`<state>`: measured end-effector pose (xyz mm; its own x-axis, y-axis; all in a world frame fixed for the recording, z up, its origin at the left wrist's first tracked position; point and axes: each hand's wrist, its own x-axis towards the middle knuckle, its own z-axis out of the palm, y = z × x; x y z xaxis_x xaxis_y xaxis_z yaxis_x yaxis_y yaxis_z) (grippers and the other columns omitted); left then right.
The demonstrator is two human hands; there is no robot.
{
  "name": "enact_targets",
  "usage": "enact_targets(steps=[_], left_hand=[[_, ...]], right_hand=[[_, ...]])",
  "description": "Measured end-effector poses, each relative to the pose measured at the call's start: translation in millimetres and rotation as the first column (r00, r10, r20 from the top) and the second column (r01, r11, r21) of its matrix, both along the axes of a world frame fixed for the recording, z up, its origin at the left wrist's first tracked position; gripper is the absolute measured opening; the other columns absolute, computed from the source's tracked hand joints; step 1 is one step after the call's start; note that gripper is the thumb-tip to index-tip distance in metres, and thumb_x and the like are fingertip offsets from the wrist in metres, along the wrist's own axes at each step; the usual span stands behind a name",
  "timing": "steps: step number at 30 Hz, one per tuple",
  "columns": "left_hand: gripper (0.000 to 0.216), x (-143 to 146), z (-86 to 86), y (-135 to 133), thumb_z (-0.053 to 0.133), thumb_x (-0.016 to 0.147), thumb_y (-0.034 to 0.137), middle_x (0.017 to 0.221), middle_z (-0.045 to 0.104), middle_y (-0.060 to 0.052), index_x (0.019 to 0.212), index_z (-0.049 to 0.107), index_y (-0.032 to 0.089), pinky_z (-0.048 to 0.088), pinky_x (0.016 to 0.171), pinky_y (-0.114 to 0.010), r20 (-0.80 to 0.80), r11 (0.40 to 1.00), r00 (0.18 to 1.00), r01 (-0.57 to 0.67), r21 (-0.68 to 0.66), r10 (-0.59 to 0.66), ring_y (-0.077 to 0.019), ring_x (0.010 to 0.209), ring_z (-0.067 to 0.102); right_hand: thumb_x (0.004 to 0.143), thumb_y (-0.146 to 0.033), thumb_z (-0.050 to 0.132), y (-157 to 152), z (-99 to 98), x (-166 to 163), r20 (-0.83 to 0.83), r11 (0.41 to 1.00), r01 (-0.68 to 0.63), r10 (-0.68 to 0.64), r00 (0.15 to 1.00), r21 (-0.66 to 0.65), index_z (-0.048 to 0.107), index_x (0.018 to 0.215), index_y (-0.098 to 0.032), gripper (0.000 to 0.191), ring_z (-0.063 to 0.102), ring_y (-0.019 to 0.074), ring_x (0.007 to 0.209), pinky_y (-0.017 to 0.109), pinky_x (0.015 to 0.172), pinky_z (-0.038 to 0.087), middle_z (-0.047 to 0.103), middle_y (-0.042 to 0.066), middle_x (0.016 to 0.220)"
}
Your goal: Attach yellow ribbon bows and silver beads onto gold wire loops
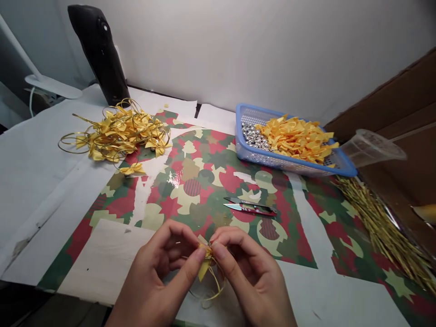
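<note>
The left hand (166, 272) and right hand (250, 274) jointly pinch a yellow ribbon bow (203, 270) with gold wire (217, 285), nearside of the thread snips (250, 207); the step appears to be fastening, the next move likely requiring steady finger tension.

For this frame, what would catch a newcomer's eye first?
Likely the blue basket at the back right, with yellow ribbons heaped beside silver beads. Next, the tangled yellow pile on the left. Front and center, the left hand and right hand pinch a small yellow piece.
</note>
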<state>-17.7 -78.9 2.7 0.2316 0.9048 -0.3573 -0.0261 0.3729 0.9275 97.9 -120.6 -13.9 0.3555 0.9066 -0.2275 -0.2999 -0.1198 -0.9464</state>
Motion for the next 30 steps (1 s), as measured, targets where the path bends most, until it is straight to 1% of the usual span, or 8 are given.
enact_targets(steps=[4, 8, 16, 21, 23, 26, 28, 30], left_hand=[[0.013, 1, 3.6, 0, 0.073, 0.068, 0.021, 0.065, 0.063, 0.004, 0.071, 0.061, 0.021, 0.052, 0.059, -0.012, 0.01, 1.0, 1.0, -0.012, -0.006, 0.012, -0.0102, 0.064, 0.065], [0.021, 2, 3.2, 1, 0.077, 0.061, 0.015, 0.063, 0.062, 0.005, 0.074, 0.06, 0.019, 0.051, 0.055, -0.011, 0.019, 0.999, 0.999, -0.034, -0.013, 0.034, -0.0096, 0.061, 0.064], [0.029, 4, 4.2, 2, 0.074, 0.06, 0.012, 0.056, 0.065, 0.007, 0.079, 0.053, 0.02, 0.051, 0.055, -0.01, -0.004, 0.997, 0.997, -0.073, -0.033, 0.073, -0.0081, 0.056, 0.064], [0.033, 4, 2.8, 2, 0.074, 0.058, 0.01, 0.056, 0.065, 0.008, 0.079, 0.051, 0.02, 0.051, 0.056, -0.011, -0.02, 0.996, 0.996, -0.083, -0.016, 0.082, -0.0079, 0.055, 0.064], [0.033, 4, 2.1, 3, 0.074, 0.059, 0.011, 0.056, 0.065, 0.008, 0.078, 0.049, 0.021, 0.051, 0.057, -0.011, -0.022, 0.996, 0.996, -0.086, -0.011, 0.086, -0.008, 0.055, 0.064], [0.032, 2, 1.6, 3, 0.073, 0.06, 0.012, 0.056, 0.064, 0.009, 0.078, 0.049, 0.021, 0.05, 0.056, -0.011, -0.031, 0.995, 0.995, -0.098, 0.0, 0.098, -0.0079, 0.056, 0.065], [0.031, 2, 1.4, 3, 0.073, 0.059, 0.012, 0.056, 0.064, 0.009, 0.077, 0.049, 0.021, 0.05, 0.056, -0.01, -0.037, 0.994, 0.993, -0.11, 0.007, 0.11, -0.008, 0.057, 0.065], [0.032, 1, 1.3, 3, 0.074, 0.059, 0.011, 0.056, 0.063, 0.009, 0.076, 0.049, 0.021, 0.051, 0.056, -0.011, -0.03, 0.993, 0.992, -0.12, 0.005, 0.12, -0.0082, 0.057, 0.065]], right_hand=[[0.08, -0.033, 0.07, 0, 1.6, 1, -0.023, 0.999, -0.025, 0.024, 0.999, -0.027, 0.065, 0.073, -0.021, 0.014, 0.054, 0.0105, 0.065, 0.019, 0.065, 0.048, 0.057, -0.002, 0.074], [0.08, -0.034, 0.069, 0, 2.7, 2, -0.023, 0.999, -0.038, 0.037, 0.999, -0.038, 0.064, 0.072, -0.021, 0.016, 0.051, 0.0098, 0.062, 0.019, 0.06, 0.047, 0.056, -0.002, 0.075], [0.082, -0.032, 0.065, 0, 3.3, 2, 0.092, 0.997, -0.073, 0.074, 0.993, -0.011, 0.064, 0.071, -0.021, 0.015, 0.054, 0.0129, 0.07, 0.021, 0.063, 0.044, 0.056, -0.001, 0.075], [0.083, -0.03, 0.063, 0, 0.9, 1, 0.126, 0.997, -0.082, 0.08, 0.989, 0.009, 0.063, 0.072, -0.021, 0.015, 0.055, 0.014, 0.069, 0.022, 0.06, 0.045, 0.057, 0.001, 0.076], [0.085, -0.028, 0.061, 0, 1.1, -1, 0.164, 0.998, -0.049, 0.045, 0.985, 0.024, 0.063, 0.074, -0.021, 0.013, 0.056, 0.0143, 0.069, 0.022, 0.06, 0.047, 0.057, 0.001, 0.078], [0.084, -0.022, 0.06, -5, 4.3, -2, 0.277, 0.993, 0.076, -0.097, 0.956, 0.085, 0.062, 0.085, -0.025, 0.003, 0.056, 0.0131, 0.07, 0.022, 0.061, 0.049, 0.057, 0.002, 0.091], [0.082, -0.018, 0.063, -10, 7.8, -3, 0.378, 0.984, 0.118, -0.162, 0.911, 0.136, 0.06, 0.089, -0.026, 0.011, 0.055, 0.0127, 0.067, 0.023, 0.059, 0.049, 0.056, 0.003, 0.094], [0.078, -0.013, 0.065, -15, 11.1, -3, 0.498, 0.985, 0.081, -0.145, 0.855, 0.149, 0.06, 0.086, -0.025, 0.015, 0.053, 0.0128, 0.063, 0.023, 0.054, 0.047, 0.055, 0.002, 0.087]])
